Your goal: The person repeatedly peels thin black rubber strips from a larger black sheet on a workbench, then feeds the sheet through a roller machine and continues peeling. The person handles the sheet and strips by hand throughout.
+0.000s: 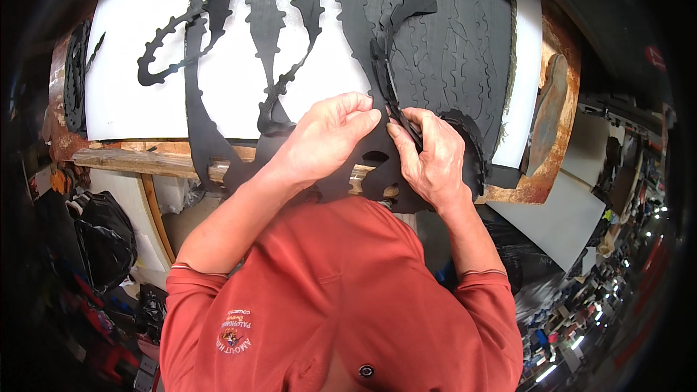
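A large black die-cut sheet (435,36) lies over a white board (138,58) on a workbench. Scalloped shapes are cut out of it, leaving white gaps. My left hand (327,138) presses on the sheet near its lower edge, thumb and fingers pinched by a cut line. My right hand (432,156) grips a narrow curved black strip (396,36) that lifts up out of the sheet and arcs away from me. The two hands almost touch at the fingertips. A stack of scalloped black cut pieces (472,145) sits just under my right hand.
A rusty brown plate (559,72) lies under the board at the right. The wooden bench edge (138,163) runs along the left. A black bag (105,236) sits below it. More black cut pieces (74,76) hang at the far left. White boards (573,218) lean at the right.
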{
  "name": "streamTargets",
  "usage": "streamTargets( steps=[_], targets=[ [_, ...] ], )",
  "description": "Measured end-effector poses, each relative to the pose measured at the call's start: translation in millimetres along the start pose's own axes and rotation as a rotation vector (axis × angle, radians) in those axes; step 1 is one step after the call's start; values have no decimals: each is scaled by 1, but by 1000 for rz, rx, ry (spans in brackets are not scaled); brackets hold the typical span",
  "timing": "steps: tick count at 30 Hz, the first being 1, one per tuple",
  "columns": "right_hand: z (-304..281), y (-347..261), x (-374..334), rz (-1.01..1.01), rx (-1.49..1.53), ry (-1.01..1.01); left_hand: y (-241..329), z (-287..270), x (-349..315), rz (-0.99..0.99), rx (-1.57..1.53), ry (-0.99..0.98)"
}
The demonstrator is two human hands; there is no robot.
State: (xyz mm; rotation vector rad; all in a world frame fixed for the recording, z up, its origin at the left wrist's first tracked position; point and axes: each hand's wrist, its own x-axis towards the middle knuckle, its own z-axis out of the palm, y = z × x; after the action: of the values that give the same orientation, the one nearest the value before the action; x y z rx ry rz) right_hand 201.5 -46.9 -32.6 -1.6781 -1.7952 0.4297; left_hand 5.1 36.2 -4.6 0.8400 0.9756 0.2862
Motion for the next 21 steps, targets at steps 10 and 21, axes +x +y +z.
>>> streamTargets(
  steps=[10, 21],
  targets=[
    [-19, 5, -7, 543, 426, 27, -9, 17, -44, 525, 237, 302],
    [-17, 4, -5, 558, 832, 8, -21, 40, 12, 227, 288, 134]
  ],
)
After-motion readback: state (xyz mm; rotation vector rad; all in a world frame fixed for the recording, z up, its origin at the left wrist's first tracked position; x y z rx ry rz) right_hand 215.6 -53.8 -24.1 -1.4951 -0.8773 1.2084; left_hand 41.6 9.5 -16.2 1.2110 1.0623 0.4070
